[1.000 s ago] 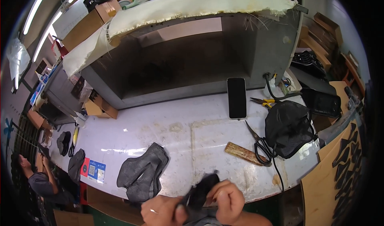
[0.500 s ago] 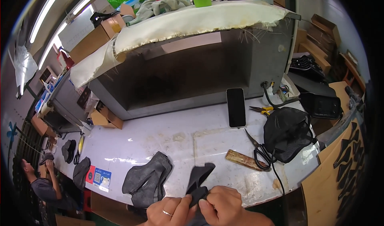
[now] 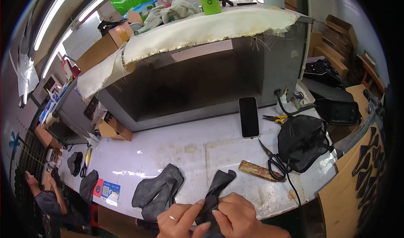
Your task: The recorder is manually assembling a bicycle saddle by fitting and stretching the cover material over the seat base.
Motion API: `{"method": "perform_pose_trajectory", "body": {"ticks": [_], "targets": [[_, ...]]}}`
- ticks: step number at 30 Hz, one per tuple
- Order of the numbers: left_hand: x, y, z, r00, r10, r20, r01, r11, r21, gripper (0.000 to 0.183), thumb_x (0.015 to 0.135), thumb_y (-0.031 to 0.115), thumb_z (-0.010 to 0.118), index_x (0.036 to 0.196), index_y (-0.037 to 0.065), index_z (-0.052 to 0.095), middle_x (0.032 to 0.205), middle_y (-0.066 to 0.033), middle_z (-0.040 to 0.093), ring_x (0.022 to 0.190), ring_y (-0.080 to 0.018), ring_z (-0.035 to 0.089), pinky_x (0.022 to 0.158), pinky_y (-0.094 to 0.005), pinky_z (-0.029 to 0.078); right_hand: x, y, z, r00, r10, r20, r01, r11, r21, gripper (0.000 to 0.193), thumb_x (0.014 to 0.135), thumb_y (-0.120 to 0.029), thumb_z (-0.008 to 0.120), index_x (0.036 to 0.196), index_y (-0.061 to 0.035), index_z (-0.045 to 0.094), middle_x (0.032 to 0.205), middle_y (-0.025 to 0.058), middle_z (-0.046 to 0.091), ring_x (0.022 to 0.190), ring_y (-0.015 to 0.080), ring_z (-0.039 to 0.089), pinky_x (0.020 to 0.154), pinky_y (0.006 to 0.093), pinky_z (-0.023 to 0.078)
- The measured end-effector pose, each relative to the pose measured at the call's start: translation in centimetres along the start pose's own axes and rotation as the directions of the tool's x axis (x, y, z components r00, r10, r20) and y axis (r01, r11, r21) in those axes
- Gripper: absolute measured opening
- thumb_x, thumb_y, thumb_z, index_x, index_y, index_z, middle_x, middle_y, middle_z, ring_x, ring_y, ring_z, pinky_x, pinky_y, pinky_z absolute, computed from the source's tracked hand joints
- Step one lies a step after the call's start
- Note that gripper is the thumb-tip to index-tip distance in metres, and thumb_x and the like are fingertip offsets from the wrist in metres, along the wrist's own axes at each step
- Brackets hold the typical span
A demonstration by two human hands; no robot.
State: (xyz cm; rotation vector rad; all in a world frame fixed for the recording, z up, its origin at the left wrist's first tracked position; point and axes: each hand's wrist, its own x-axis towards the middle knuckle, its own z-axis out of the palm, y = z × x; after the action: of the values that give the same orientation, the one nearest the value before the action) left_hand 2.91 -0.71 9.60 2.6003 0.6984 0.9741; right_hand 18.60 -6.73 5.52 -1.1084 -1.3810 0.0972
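Note:
At the front edge of the table, my two hands hold a soft dark grey piece that looks like cut leather or fabric. Its flared end points up and to the right, and it narrows and folds between my fingers. My left hand, with a ring on one finger, presses its fingertips on the folded part. On the other side, my right hand is closed on the piece, thumb against it. Just left of my hands lies a stack of similar dark grey pieces, partly behind my left hand.
A grey metal booth with cloth on top stands behind. To the right lie a phone, scissors, a worn wooden bar, pliers and a black mesh bag. Another person works at far left.
The grey piece has turned, so its free end leans further right and looks twisted. My left fingers have shifted along it. The whole view has tilted slightly.

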Motion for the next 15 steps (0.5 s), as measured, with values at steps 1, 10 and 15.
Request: {"method": "perform_pose_trajectory", "body": {"ticks": [1, 10, 15], "targets": [[0.1, 0.4, -0.2, 1.000, 0.003, -0.003, -0.003, 1.000, 0.004, 0.030, 0.084, 0.014, 0.068, 0.108, -0.004, 0.066, 0.087, -0.0160, 0.065, 0.071, -0.0316, 0.063, 0.063, -0.0371, 0.052, 0.1, -0.2, -0.1, 1.000, -0.006, -0.002, 0.006, 1.000, 0.002, 0.011, 0.083, 0.004, 0.065, 0.092, 0.0045, 0.059, 0.085, 0.0186, 0.060, 0.069, 0.0352, 0.059, 0.061, 0.0404, 0.049], [1.6, 2.1, -2.5, 0.991, 0.133, -0.012, -0.128, 0.969, 0.210, 0.027, 0.079, 0.003, 0.071, 0.105, -0.004, 0.065, 0.088, -0.0158, 0.064, 0.071, -0.0305, 0.064, 0.061, -0.0371, 0.052, 1.7, -1.2, -1.4, 0.964, -0.226, 0.142, 0.243, 0.963, -0.117, 0.017, 0.076, 0.000, 0.068, 0.090, 0.0038, 0.059, 0.085, 0.0167, 0.058, 0.070, 0.0334, 0.058, 0.060, 0.0409, 0.050], [2.0, 2.1, -3.3, 0.988, 0.125, 0.091, -0.136, 0.982, 0.133, 0.025, 0.079, 0.001, 0.069, 0.103, -0.004, 0.065, 0.088, -0.0158, 0.064, 0.071, -0.0311, 0.064, 0.060, -0.0373, 0.052, 1.7, -1.1, -1.7, 0.954, -0.251, 0.164, 0.261, 0.964, -0.042, 0.015, 0.075, 0.000, 0.067, 0.087, 0.0031, 0.059, 0.083, 0.0149, 0.057, 0.069, 0.0320, 0.058, 0.061, 0.0397, 0.051]]}}
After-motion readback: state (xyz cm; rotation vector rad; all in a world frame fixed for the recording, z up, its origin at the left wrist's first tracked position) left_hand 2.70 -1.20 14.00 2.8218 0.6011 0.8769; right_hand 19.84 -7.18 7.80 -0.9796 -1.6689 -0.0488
